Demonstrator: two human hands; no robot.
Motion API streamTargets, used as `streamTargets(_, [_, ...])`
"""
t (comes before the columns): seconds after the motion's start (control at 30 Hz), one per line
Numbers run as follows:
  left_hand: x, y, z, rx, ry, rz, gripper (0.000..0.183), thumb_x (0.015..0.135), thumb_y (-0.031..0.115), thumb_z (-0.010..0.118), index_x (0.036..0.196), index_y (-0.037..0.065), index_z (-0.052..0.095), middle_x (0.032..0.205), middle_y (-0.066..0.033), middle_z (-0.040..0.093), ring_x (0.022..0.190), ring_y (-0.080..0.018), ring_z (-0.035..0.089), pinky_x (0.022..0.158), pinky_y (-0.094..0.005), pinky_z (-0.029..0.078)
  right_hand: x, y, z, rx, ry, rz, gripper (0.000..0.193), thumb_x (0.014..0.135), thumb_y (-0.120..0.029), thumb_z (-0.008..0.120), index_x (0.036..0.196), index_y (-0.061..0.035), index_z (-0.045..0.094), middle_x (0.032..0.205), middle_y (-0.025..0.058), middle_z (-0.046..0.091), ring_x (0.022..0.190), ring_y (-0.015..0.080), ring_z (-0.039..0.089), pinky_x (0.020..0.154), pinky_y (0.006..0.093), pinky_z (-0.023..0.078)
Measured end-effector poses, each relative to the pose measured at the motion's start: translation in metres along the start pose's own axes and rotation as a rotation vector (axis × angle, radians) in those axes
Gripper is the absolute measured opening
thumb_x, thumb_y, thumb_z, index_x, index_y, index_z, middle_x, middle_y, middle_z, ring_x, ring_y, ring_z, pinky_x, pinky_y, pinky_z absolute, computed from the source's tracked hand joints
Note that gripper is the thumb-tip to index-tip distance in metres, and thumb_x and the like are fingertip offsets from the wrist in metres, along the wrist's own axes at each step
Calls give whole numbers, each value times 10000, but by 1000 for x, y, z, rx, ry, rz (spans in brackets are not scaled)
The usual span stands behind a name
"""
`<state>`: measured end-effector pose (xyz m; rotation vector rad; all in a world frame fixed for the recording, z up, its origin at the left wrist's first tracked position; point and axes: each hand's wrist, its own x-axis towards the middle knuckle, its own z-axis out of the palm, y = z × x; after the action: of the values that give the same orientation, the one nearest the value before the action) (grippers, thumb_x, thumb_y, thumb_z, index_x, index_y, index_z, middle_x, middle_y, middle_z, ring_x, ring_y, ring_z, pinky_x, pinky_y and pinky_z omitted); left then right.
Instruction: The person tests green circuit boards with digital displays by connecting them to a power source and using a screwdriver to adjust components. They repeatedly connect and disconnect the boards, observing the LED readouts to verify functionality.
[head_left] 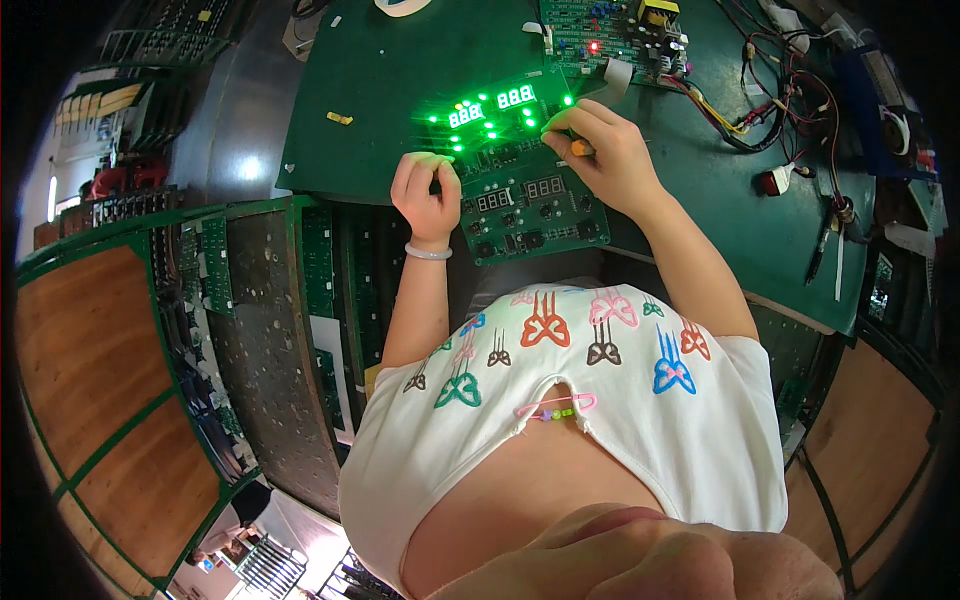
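A green circuit board panel (545, 215) lies over the table's near edge. Its upper section glows green, with lit digit displays (516, 97) and several bright indicator lights; the displays (545, 187) on the lower section are dark. My left hand (427, 195) is closed, thumb and fingertips at the panel's left edge. On the opposite edge, beside the lit section, my right hand (610, 155) pinches with thumb and forefinger. An orange handle (581, 147) pokes out from under its curled fingers; the tool's other end is hidden. A flat grey ribbon cable (617, 78) runs just beyond that hand.
Farther back is a populated circuit board (610, 40) with a red light. Tangled wires (770, 110), a red-and-white plug (775, 180) and a black pen-like tool (823, 245) lie right on the green tabletop (370, 100). A yellow scrap (340, 118) lies left. Boards stand in racks (215, 265) below left.
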<state>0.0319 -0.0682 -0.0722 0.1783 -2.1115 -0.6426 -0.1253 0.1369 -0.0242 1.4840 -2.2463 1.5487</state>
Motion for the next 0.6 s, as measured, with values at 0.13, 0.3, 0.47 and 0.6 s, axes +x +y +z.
streamTargets(0.13, [0, 0, 0, -9, 0, -3, 62, 854, 3, 603, 814, -11, 648, 795, -120, 632, 710, -270, 601, 656, -352, 486, 0, 0, 0, 2, -10, 9, 139, 854, -114, 762, 923, -70, 649, 813, 84, 594, 664, 276, 625, 576, 365, 503])
streamTargets(0.3, [0, 0, 0, -4, -2, -1, 54, 851, -1, 605, 818, -10, 648, 796, -120, 632, 711, -271, 601, 656, -351, 486, 0, 0, -1, -11, -14, -4, 139, 856, -117, 761, 922, -66, 649, 807, 87, 587, 657, 279, 620, 576, 365, 504])
streamTargets(0.47, [0, 0, 0, 0, -5, -5, 52, 852, 2, 607, 822, -9, 648, 798, -119, 632, 710, -271, 602, 654, -352, 486, 0, 0, -1, -14, -17, 4, 143, 854, -120, 761, 921, -64, 648, 807, 90, 588, 664, 285, 622, 581, 369, 505])
streamTargets(0.6, [0, -1, 0, 5, 2, 6, 58, 855, 7, 608, 817, -7, 650, 796, -119, 631, 709, -270, 602, 653, -351, 486, 1, 0, -1, -11, -11, -2, 143, 853, -118, 761, 922, -66, 648, 815, 91, 596, 678, 288, 628, 587, 372, 509])
